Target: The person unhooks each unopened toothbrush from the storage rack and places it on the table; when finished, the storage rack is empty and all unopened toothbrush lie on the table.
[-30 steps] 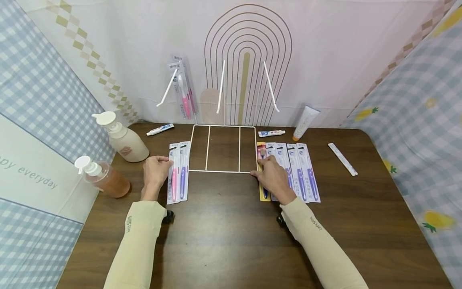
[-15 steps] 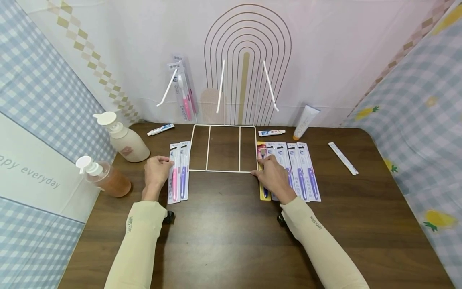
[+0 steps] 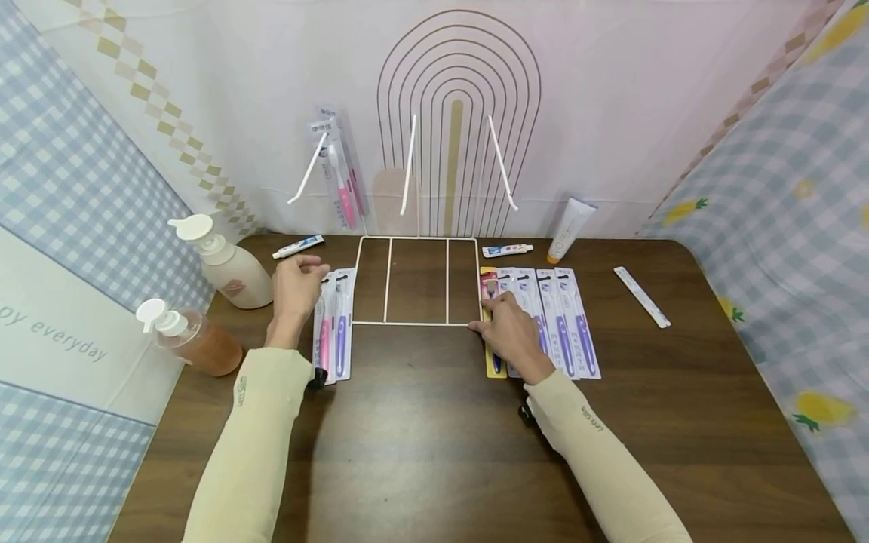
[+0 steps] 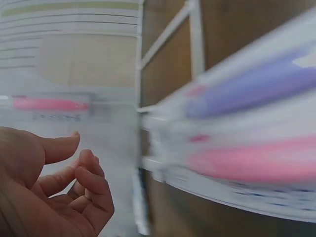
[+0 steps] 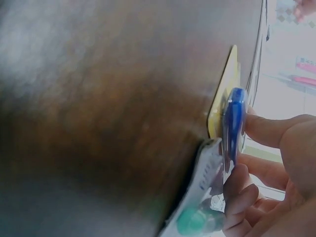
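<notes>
Your left hand [image 3: 296, 287] sits left of centre, fingers loosely curled, holding nothing; your right hand [image 3: 511, 332] sits right of centre, fingers curled, palm down.

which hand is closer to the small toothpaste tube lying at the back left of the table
Left. The left hand is just in front of the small toothpaste tube; the right hand rests on the yellow toothpaste pack across the white wire rack.

1. The right hand [image 5: 276, 173] rests its fingers [image 5: 242, 190] on a yellow-backed toothbrush pack [image 5: 224, 106].
2. The pack's blue handle [image 5: 233, 121] lies against the thumb.
3. The pack lies on a dark wooden table [image 5: 108, 98].
</notes>
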`<action>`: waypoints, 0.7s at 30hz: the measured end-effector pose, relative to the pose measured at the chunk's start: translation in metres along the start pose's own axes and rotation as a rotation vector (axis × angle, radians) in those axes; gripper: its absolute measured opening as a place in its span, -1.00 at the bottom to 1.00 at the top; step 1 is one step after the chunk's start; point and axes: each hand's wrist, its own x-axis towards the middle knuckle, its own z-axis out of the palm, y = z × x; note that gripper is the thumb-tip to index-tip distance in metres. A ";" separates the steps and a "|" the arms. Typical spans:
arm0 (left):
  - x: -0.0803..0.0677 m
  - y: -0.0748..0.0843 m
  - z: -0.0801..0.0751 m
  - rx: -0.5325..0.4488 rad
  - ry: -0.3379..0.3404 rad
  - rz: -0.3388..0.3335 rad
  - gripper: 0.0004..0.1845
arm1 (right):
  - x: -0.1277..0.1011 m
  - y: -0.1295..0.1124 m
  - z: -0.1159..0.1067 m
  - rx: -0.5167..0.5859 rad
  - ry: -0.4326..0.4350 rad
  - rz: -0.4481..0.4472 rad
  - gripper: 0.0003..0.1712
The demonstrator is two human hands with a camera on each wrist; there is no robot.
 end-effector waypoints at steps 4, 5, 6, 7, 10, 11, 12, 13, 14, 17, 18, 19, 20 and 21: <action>-0.008 0.054 -0.006 -0.014 0.048 0.088 -0.62 | -0.001 -0.001 -0.002 0.005 -0.012 0.008 -0.23; -0.010 0.066 -0.008 -0.015 0.054 0.103 -0.61 | 0.000 0.000 -0.001 0.002 -0.018 0.008 -0.23; -0.012 0.078 -0.010 -0.012 0.061 0.109 -0.59 | 0.000 0.000 0.001 0.005 -0.017 0.007 -0.23; -0.010 0.084 -0.012 -0.013 0.066 0.125 -0.57 | 0.000 0.001 0.003 0.008 -0.014 0.004 -0.23; -0.001 0.100 -0.016 -0.031 0.064 0.138 -0.53 | 0.002 0.006 0.012 -0.006 -0.007 -0.008 -0.23; 0.002 0.105 -0.017 -0.038 0.067 0.139 -0.52 | 0.001 0.005 0.012 -0.009 -0.004 -0.010 -0.23; 0.005 0.110 -0.018 -0.049 0.067 0.140 -0.52 | 0.001 0.004 0.011 -0.012 -0.004 -0.012 -0.23; 0.008 0.115 -0.019 -0.061 0.073 0.143 -0.52 | 0.001 0.007 0.013 -0.016 0.007 -0.020 -0.22; 0.011 0.119 -0.019 -0.071 0.076 0.149 -0.52 | 0.002 0.008 0.014 -0.018 0.017 -0.023 -0.22; 0.017 0.131 -0.020 -0.084 0.092 0.175 -0.57 | 0.000 0.004 0.008 -0.008 0.020 -0.014 -0.22; 0.019 0.134 -0.019 -0.077 0.098 0.187 -0.59 | -0.001 0.002 0.005 -0.005 0.014 -0.007 -0.23; 0.021 0.137 -0.019 -0.066 0.106 0.199 -0.61 | -0.002 -0.001 0.001 -0.003 0.009 -0.001 -0.23; 0.022 0.140 -0.018 -0.051 0.112 0.208 -0.62 | -0.004 -0.004 -0.002 -0.002 0.004 0.004 -0.23; 0.022 0.142 -0.018 -0.042 0.119 0.213 -0.64 | -0.006 -0.006 -0.005 -0.003 -0.003 0.008 -0.23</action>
